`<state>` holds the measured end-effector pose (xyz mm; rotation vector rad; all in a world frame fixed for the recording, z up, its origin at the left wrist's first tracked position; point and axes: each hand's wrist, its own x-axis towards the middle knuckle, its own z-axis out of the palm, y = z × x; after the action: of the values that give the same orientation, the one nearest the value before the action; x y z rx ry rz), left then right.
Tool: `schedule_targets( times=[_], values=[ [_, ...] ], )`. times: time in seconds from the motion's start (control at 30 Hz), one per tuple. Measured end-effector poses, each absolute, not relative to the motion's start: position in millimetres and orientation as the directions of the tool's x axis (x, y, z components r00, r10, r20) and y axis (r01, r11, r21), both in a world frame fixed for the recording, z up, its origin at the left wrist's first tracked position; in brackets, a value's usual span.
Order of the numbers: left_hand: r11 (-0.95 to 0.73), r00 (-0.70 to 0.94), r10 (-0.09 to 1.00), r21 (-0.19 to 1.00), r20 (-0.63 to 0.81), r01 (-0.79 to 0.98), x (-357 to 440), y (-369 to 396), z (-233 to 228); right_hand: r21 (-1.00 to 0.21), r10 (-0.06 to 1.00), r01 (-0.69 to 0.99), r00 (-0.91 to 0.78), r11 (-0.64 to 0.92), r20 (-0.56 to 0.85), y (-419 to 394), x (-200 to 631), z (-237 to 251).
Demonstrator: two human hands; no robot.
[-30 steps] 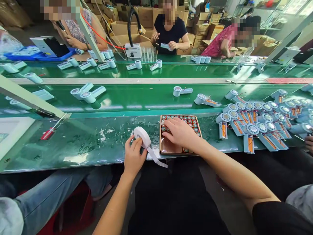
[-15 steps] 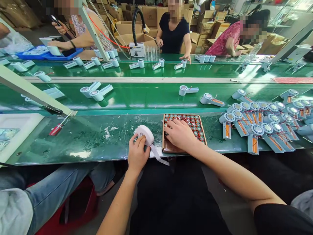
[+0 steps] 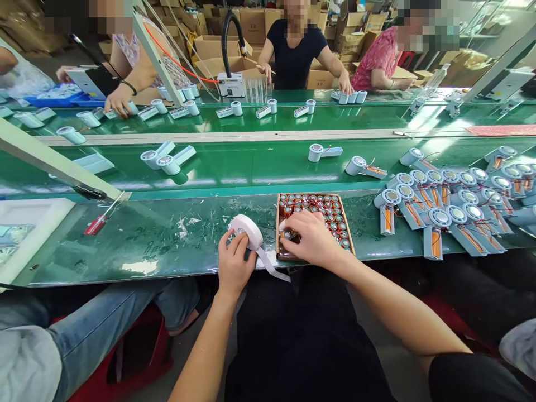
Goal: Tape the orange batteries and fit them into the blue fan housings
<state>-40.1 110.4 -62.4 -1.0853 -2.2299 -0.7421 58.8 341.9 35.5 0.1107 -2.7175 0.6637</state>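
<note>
My left hand is closed around a roll of white tape, which stands tilted at the front of the bench. A loose tape end hangs from the roll over the bench edge. To the right sits a shallow cardboard box packed with upright orange-wrapped battery cells with red wires. My right hand is over the box's left front part, thumb and index finger curled around a battery cell. That cell is partly hidden by my fingers.
Many pale blue fan housings with orange cells crowd the bench at right. Others lie on the green conveyor. A red screwdriver and a white foam tray are at left. Co-workers sit across and beside me.
My right hand has drawn slightly back, with thumb and index finger now curled apart from the packed rows. My left hand keeps the tape roll in place. The co-worker opposite has reached rightward.
</note>
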Motion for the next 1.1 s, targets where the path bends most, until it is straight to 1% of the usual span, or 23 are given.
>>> schedule_targets(
  times=[0.07,0.1,0.17,0.23,0.33,0.4,0.47,0.5,0.6,0.67,0.77,0.9,0.97,1.03,1.1],
  values=[
    [0.476,-0.494,0.508,0.248,0.706,0.844,-31,107,-49,-0.606,0.115,-0.221,-0.878,0.764,0.464,350,69,46],
    [0.454,-0.474,0.51,0.243,0.718,0.857,-26,106,-40,-0.665,0.163,-0.276,-0.84,0.694,0.518,355,76,51],
    [0.423,-0.432,0.542,0.21,0.721,0.881,-13,103,-22,-0.727,0.231,-0.384,-0.774,0.569,0.589,363,95,58],
    [0.399,-0.381,0.614,0.145,0.691,0.906,-2,101,-5,-0.744,0.256,-0.431,-0.75,0.511,0.61,369,115,62],
    [0.358,-0.304,0.741,0.031,0.598,0.933,6,97,12,-0.76,0.247,-0.378,-0.788,0.529,0.563,372,139,63],
    [0.288,-0.221,0.813,-0.042,0.539,0.957,7,95,17,-0.759,0.259,-0.315,-0.808,0.569,0.529,371,147,64],
    [0.2,-0.124,0.861,-0.104,0.494,0.974,7,95,20,-0.725,0.246,-0.28,-0.813,0.629,0.528,368,150,63],
    [0.157,-0.076,0.875,-0.133,0.478,0.979,7,96,22,-0.702,0.223,-0.269,-0.822,0.66,0.524,367,150,63],
    [0.069,0.03,0.898,-0.207,0.44,0.976,9,103,30,-0.66,0.135,-0.268,-0.86,0.702,0.492,366,145,58],
    [0.033,0.074,0.912,-0.252,0.403,0.967,11,110,36,-0.665,0.113,-0.254,-0.883,0.702,0.456,366,143,52],
    [0.024,0.097,0.917,-0.295,0.388,0.955,14,116,42,-0.717,0.149,-0.232,-0.893,0.657,0.425,364,145,42],
    [0.036,0.091,0.899,-0.279,0.429,0.96,19,119,41,-0.798,0.189,-0.25,-0.892,0.549,0.41,355,160,31],
    [0.025,0.098,0.899,-0.274,0.427,0.961,21,121,39,-0.849,0.242,-0.154,-0.919,0.506,0.311,352,170,27],
    [0.017,0.106,0.897,-0.273,0.429,0.962,22,124,38,-0.902,0.285,-0.023,-0.945,0.432,0.161,353,178,26],
    [-0.004,0.12,0.895,-0.262,0.43,0.965,21,128,39,-0.928,0.268,0.07,-0.963,0.366,0.033,358,183,27]
  ],
)
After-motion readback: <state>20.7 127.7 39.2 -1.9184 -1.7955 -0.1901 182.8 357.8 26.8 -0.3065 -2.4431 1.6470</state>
